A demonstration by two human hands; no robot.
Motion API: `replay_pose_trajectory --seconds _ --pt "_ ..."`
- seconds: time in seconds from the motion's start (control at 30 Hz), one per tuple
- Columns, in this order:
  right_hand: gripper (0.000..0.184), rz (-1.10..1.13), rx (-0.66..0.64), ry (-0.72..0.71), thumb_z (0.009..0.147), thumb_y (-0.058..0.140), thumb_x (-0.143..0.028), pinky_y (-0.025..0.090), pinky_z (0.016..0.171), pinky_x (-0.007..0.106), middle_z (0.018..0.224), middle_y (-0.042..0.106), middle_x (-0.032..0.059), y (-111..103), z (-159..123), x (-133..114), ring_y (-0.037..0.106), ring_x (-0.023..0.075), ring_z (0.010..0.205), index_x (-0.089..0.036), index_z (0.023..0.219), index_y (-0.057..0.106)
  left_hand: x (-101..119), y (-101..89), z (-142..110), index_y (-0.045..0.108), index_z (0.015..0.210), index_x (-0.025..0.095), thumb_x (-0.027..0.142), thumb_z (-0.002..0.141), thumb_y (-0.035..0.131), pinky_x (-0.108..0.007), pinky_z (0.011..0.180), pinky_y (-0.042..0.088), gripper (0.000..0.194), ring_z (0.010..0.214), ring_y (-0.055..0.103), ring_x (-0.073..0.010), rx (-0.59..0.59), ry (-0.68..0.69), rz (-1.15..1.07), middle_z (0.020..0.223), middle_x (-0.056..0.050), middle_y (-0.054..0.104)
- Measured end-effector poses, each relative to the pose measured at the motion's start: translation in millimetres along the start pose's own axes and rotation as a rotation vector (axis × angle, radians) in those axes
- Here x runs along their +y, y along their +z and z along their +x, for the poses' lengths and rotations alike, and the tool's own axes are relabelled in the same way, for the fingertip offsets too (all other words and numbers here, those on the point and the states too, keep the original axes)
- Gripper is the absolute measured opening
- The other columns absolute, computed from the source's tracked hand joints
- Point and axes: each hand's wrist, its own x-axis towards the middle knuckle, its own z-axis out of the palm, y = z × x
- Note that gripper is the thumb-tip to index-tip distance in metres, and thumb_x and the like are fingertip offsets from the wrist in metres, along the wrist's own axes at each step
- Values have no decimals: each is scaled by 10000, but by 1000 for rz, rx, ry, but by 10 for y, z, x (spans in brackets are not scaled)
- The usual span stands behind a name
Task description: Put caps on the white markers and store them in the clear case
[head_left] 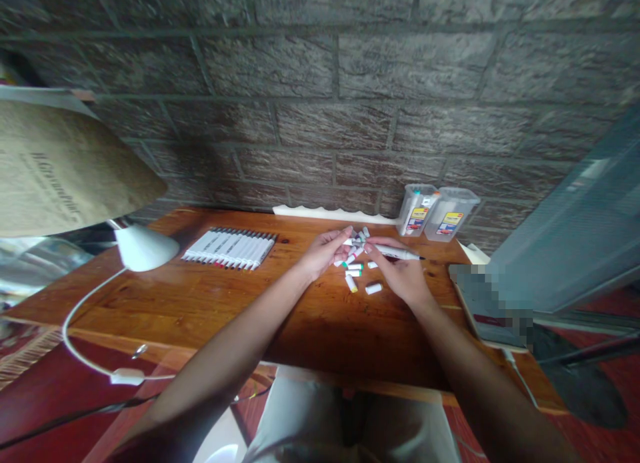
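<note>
On desk (210, 310), below block wall (300, 63).
Gripping marker (397, 252) in right hand (406, 275), pinching white cap (349, 242) in left hand (323, 252), beside loose caps (373, 288).

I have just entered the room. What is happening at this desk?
A person holds a white marker in the right hand, while the left hand pinches a small white piece, apparently a cap, near one end of it. Loose white caps, some with coloured ends, lie around and below the hands on the wooden desk. A row of markers lies to the left, and two clear plastic containers stand by the wall.
</note>
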Motion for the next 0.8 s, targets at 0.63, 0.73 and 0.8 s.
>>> replay_pose_trajectory --seconds 0.63,0.73,0.8 --pt "220 -100 194 -42 837 667 -403 528 754 332 922 737 62 -199 115 116 674 206 831 -207 924 717 36 -66 41 607 784 123 421 669 824 -144 546 456 386 528 564 -37 22 38 -90 625 28 620" --pt "231 -88 144 -60 835 672 -409 539 739 323 940 741 60 -111 55 1 679 205 844 -210 941 721 27 -55 37 610 798 121 435 672 818 -142 546 456 397 528 561 -34 13 31 -67 635 26 625" --pt "235 -107 108 -76 845 663 -406 543 726 315 944 743 58 -85 27 -33 682 198 831 -209 958 724 27 -48 33 614 816 121 432 669 820 -140 549 452 401 540 564 -33 16 31 -52 654 23 634"
